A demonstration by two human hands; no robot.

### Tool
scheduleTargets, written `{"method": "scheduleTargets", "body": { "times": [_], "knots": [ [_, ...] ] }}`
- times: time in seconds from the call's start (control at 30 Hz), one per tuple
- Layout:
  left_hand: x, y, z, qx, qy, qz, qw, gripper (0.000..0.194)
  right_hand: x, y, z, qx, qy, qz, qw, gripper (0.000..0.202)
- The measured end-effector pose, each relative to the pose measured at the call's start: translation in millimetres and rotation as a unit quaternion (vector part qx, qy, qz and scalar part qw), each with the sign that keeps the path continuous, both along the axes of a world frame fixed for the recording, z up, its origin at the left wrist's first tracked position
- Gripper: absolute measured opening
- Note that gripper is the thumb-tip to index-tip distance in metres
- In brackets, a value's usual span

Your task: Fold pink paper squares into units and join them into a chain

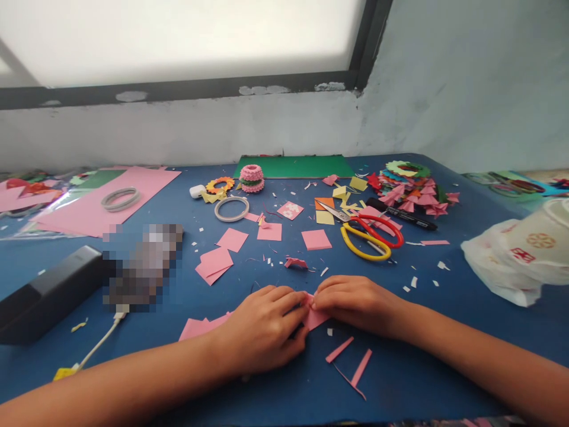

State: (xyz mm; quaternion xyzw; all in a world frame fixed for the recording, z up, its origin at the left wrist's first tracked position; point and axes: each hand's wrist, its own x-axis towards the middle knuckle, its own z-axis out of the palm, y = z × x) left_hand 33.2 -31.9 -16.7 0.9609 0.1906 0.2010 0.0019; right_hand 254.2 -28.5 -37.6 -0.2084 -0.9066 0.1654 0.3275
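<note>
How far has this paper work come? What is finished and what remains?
Looks done: the pink-and-green stack and, at right, the colourful pile of folded paper.
In hand: a pink paper, at the fingers of the left hand and right hand.
Probably left: flat pink squares beyond the hands, seemingly unfolded. I cannot tell how many are needed.

On your left, a black box [51,296] sits beside a pixelated device [146,264] with a white cable [100,344] at its near end; on your right, a white bag [498,261] wraps a printed container [544,237].
</note>
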Motion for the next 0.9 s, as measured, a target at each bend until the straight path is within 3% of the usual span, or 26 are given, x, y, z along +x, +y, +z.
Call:
{"method": "scheduleTargets", "body": {
  "times": [0.27,0.9],
  "knots": [
    [1.1,-0.2,2.3,0.017,0.008,0.000,1.000,0.022,2.5,2.7,-4.6,-0.041,0.026,-0.008,0.999,0.013],
    [-0.8,0.8,-1.4,0.039,-0.007,-0.008,0.999,0.023,0.2,1.3,-2.6,-0.015,0.007,-0.017,1.000,0.015]
  ]
}}
